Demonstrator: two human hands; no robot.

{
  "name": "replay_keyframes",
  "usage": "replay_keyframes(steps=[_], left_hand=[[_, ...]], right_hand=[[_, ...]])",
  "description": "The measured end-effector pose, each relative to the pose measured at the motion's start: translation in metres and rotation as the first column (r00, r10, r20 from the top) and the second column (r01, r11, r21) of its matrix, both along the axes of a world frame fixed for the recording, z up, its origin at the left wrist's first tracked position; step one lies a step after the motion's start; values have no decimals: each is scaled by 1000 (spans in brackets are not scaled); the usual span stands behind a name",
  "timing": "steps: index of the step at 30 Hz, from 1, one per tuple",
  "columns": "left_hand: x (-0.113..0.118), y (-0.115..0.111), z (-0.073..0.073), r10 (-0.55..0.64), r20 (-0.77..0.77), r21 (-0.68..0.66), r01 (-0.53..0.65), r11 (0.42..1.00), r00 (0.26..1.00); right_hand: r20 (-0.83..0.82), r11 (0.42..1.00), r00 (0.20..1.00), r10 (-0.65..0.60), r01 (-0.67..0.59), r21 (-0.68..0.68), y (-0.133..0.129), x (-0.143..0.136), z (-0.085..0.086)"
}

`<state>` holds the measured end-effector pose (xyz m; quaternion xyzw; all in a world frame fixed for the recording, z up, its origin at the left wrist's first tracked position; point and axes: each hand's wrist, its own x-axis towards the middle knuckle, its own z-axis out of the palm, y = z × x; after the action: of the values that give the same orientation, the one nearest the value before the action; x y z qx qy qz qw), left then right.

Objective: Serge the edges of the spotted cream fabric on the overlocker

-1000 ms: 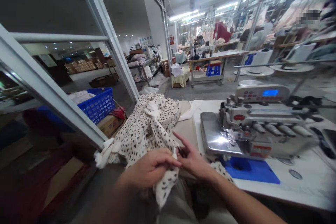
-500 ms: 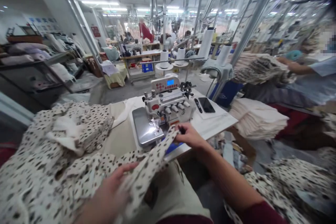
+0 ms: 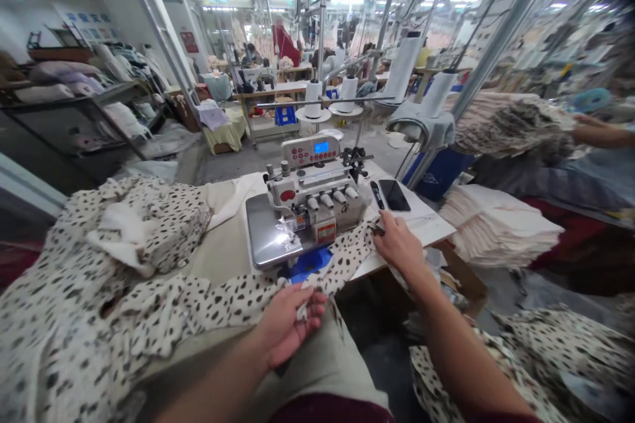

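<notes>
A strip of cream fabric with dark spots (image 3: 238, 299) runs from the pile at the left, across the front of the sewing machine (image 3: 317, 195), to the table's front edge. My left hand (image 3: 292, 320) is palm up under the strip, its fingers curled round a bit of the fabric. At the strip's right end my right hand (image 3: 397, 241) is closed on a small dark metal tool, perhaps snips, and rests against the fabric. Blue material (image 3: 308, 266) shows between the strip and the machine's metal plate (image 3: 268, 231).
A phone (image 3: 395, 195) and a black pen-like object (image 3: 376, 194) lie right of the machine. Thread cones (image 3: 313, 99) stand behind it. Stacked pale fabric (image 3: 501, 225) is at the right, where another person's arm (image 3: 602, 132) reaches in.
My right hand has moved right, away from the needle area. My left hand has moved right and turned palm up. The strip now lies lower and further right across the machine's front.
</notes>
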<state>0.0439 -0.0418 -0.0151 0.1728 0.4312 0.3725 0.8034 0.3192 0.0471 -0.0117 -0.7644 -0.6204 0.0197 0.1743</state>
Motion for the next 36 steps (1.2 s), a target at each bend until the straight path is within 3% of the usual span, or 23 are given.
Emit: replay_keyframes(steps=[3, 5, 6, 8, 10, 11, 12, 14, 16, 18, 20, 21, 23, 25, 27, 29, 31, 33, 36], left_hand=[[1, -1, -1, 61, 38, -24, -60, 998, 997], [1, -1, 1, 80, 63, -44, -78, 996, 995], [1, -1, 2, 81, 79, -49, -77, 996, 994], [0, -1, 4, 63, 116, -34, -59, 998, 991], [0, -2, 6, 26, 155, 15, -29, 999, 988], [-1, -4, 7, 11, 168, 46, -19, 999, 986], [-1, -6, 9, 3, 178, 82, -18, 996, 984], [-3, -12, 10, -15, 187, 147, -12, 989, 982], [-9, -20, 11, -57, 167, 202, 22, 979, 984], [-19, -29, 8, -86, 59, 236, 70, 969, 995], [-34, -37, 2, -16, -191, 294, 72, 953, 981], [-43, -40, -2, 62, -351, 354, 71, 932, 934], [-59, -42, -9, 230, -612, 518, 163, 840, 757], [-68, -40, -15, 332, -733, 620, 384, 684, 594], [-69, -35, -23, 360, -791, 610, 589, 530, 494], [-63, -28, -31, 401, -825, 556, 696, 454, 398], [-56, -22, -37, 455, -842, 498, 744, 446, 291], [-53, -17, -40, 480, -844, 469, 761, 448, 238], [-59, -15, -34, 491, -802, 577, 654, 489, 340]], right_hand=[[-29, 998, 998, 63, -62, 33, -26, -19, -1], [-153, 966, 959, 240, -221, 131, -36, -33, -1], [-231, 919, 894, 383, -343, 193, -39, -40, -1], [-361, 739, 646, 673, -593, 318, -44, -56, 0], [-420, 546, 383, 823, -738, 396, -47, -72, -1], [-431, 484, 302, 850, -772, 413, -48, -80, -1], [-437, 443, 251, 864, -793, 418, -48, -86, -2], [-463, 417, 209, 861, -812, 408, -48, -96, -5], [-510, 451, 213, 834, -796, 405, -45, -100, -9], [-562, 526, 251, 788, -749, 403, -42, -98, -13], [-611, 613, 310, 728, -695, 377, -39, -94, -15], [-638, 657, 344, 689, -669, 348, -38, -92, -17], [-697, 747, 405, 592, -601, 286, -37, -88, -20], [-771, 822, 415, 484, -517, 238, -37, -88, -25], [-845, 866, 361, 394, -453, 210, -38, -91, -29], [-895, 880, 284, 345, -430, 203, -38, -96, -33], [-916, 887, 225, 332, -406, 222, -37, -98, -35], [-917, 900, 196, 348, -342, 269, -35, -98, -36], [-891, 911, 201, 408, -153, 383, -28, -93, -34]])
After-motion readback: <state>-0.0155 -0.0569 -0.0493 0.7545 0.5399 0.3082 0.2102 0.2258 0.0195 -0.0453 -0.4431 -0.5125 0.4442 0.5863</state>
